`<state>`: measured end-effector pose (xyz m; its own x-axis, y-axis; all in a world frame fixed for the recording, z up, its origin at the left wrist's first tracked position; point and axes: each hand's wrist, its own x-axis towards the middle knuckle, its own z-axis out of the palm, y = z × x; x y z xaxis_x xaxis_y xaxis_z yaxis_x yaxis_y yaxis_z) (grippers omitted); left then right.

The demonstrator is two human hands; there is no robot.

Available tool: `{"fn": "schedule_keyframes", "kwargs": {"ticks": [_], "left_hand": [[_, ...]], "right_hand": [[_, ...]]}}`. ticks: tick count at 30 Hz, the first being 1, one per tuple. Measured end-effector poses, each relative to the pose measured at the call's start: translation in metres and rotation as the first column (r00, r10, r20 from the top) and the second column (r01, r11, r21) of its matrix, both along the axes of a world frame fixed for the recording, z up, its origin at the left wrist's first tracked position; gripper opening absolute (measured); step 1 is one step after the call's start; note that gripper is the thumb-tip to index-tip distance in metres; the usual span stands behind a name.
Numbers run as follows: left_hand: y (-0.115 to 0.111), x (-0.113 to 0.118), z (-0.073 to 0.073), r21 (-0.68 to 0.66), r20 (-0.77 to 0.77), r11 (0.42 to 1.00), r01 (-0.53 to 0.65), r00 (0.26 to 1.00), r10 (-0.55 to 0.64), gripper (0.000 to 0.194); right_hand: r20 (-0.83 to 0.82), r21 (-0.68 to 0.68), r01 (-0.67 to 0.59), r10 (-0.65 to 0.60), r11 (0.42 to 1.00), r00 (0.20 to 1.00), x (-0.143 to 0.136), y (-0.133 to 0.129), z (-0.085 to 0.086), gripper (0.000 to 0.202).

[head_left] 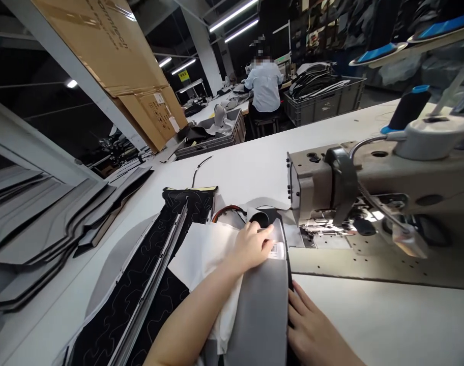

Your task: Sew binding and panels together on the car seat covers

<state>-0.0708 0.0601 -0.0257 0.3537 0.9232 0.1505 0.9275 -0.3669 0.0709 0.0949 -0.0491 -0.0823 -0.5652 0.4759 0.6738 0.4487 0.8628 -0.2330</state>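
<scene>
Panel, grey, at six o'clock on tabletop, lower end cut off. Left hand curled over it, partly covering label; right hand at its three-o'clock edge; whether either's fingers clamp, cannot tell. One-o'clock crate: stacked pieces.

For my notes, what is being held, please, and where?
Left hand touches the flat grey panel at its far end, right hand its right edge; grip is unclear.

Sideways letters ending in "mtech" read on the large cardboard box. Print on the yellow sign and on the barcode label of the grey panel is too small to read.
</scene>
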Motion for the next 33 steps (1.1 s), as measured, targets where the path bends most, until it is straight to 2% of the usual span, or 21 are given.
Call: {"fn": "schedule_keyframes", "kwargs": {"ticks": [3,7,11,14,16,18,20,24,26,28,33], "left_hand": [[-0.012,0.017,-0.002,0.043,0.015,0.999,0.025,1.000,-0.025,0.044],[-0.021,0.035,-0.004,0.049,0.068,0.996,0.074,0.995,-0.077,0.043],[-0.028,0.049,-0.001,-0.009,0.101,0.986,0.166,0.981,-0.164,0.037],[-0.032,0.058,0.001,-0.068,0.049,0.964,0.255,0.966,-0.252,0.039],[-0.033,0.064,0.001,-0.039,-0.025,0.982,0.184,0.982,-0.186,0.041],[-0.033,0.067,-0.002,0.030,-0.082,0.998,0.057,0.995,-0.055,0.041],[-0.032,0.068,-0.004,0.075,-0.083,0.997,-0.011,0.996,0.017,0.039],[-0.028,0.062,-0.004,0.052,0.070,0.994,0.099,0.992,-0.102,0.044],[-0.028,0.061,-0.005,0.025,0.130,0.989,0.148,0.980,-0.150,0.041],[-0.027,0.063,-0.007,0.031,0.130,0.992,0.123,0.983,-0.126,0.033],[-0.022,0.075,-0.021,0.170,0.112,0.985,0.011,0.993,-0.030,0.022]], "right_hand": [[0.005,0.019,0.049,-0.049,0.999,0.999,0.008,-0.018,-0.006,0.015],[-0.083,0.071,0.121,-0.115,0.990,0.990,0.016,-0.041,-0.013,0.023],[-0.127,0.065,0.143,-0.134,0.988,0.983,0.024,-0.055,-0.016,0.023],[-0.133,0.053,0.139,-0.131,0.989,0.982,0.027,-0.058,-0.016,0.023],[-0.140,0.051,0.157,-0.149,0.986,0.979,0.027,-0.058,-0.014,0.024],[-0.126,0.056,0.165,-0.158,0.985,0.980,0.029,-0.057,-0.010,0.022],[-0.091,0.055,0.144,-0.139,0.988,0.986,0.033,-0.052,-0.004,0.019],[0.089,-0.083,0.032,-0.024,0.996,0.996,0.043,-0.031,0.007,0.027],[0.119,-0.123,0.039,-0.024,0.992,0.993,0.046,-0.024,0.008,0.028],[0.063,-0.078,0.072,-0.067,0.994,0.996,0.047,-0.024,0.006,0.025],[-0.066,0.011,0.145,-0.144,0.989,0.987,0.045,-0.039,-0.001,0.023]]}}
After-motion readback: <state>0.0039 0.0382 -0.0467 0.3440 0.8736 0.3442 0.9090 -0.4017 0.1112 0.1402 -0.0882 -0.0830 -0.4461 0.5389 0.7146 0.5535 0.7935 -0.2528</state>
